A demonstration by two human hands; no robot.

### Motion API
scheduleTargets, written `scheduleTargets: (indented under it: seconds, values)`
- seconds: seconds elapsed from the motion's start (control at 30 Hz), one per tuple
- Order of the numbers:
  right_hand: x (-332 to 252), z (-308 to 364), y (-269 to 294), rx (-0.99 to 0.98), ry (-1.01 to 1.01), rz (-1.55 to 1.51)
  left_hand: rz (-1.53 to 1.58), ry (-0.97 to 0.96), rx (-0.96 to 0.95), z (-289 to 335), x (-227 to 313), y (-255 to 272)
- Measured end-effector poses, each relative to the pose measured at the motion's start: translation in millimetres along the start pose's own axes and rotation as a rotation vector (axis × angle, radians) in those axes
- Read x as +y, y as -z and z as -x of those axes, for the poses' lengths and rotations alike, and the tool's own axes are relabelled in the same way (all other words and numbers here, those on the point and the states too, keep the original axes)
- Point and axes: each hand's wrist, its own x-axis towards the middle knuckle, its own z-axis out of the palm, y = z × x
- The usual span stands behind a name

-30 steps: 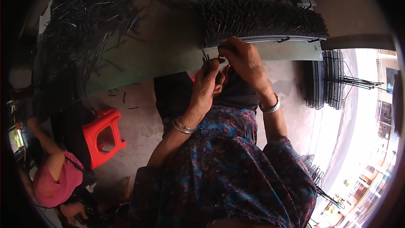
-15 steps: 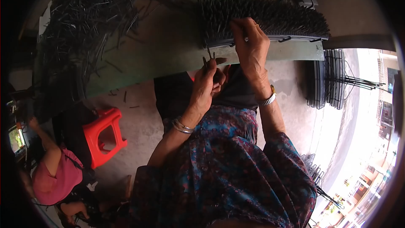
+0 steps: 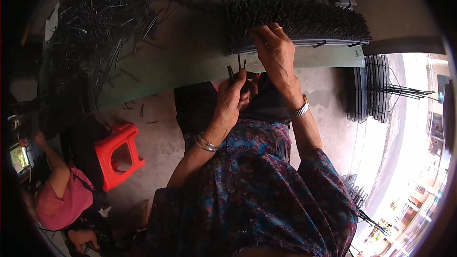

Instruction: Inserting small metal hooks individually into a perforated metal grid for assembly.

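Near the table's front edge, my left hand (image 3: 232, 96) is closed around a few thin dark rods (image 3: 240, 62), whose tips stick up past the thumb. To its right, my right hand (image 3: 277, 53) reaches over the near edge of a long dark rack (image 3: 304, 46). Its thumb and fingertips are pinched together at the rack's left part, and anything between them is too small or hidden to make out. Densely packed dark rods (image 3: 295, 16) stand upright in this rack like bristles.
A large heap of loose dark rods (image 3: 109, 16) covers the left of the greenish tabletop (image 3: 157, 76). A red plastic stool (image 3: 119, 154) stands on the floor at left, near a person in a pink top (image 3: 69, 197). Stacked dark racks (image 3: 369, 88) are at right.
My right hand has shifted a little left and down along the rack's near edge. My left hand stays nearly in place, its rods tilted slightly differently.
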Motion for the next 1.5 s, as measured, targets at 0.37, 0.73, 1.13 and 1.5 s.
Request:
scheduleTargets:
  seconds: [0.37,0.73,1.13,1.5]
  values:
    - [7,-3,-6,-0.118,0.111,0.294,0.013,-0.005,0.012,2,1,-3]
    - [-2,28,33,-0.479,-0.343,-0.397,0.009,-0.057,0.062,2,-1,-10]
    - [11,3,2,0.119,-0.021,-0.043,0.039,0.054,-0.011,-2,-2,4]
    - [2,18,20,-0.147,-0.144,-0.009,-0.017,0.045,-0.028,1,4,0]
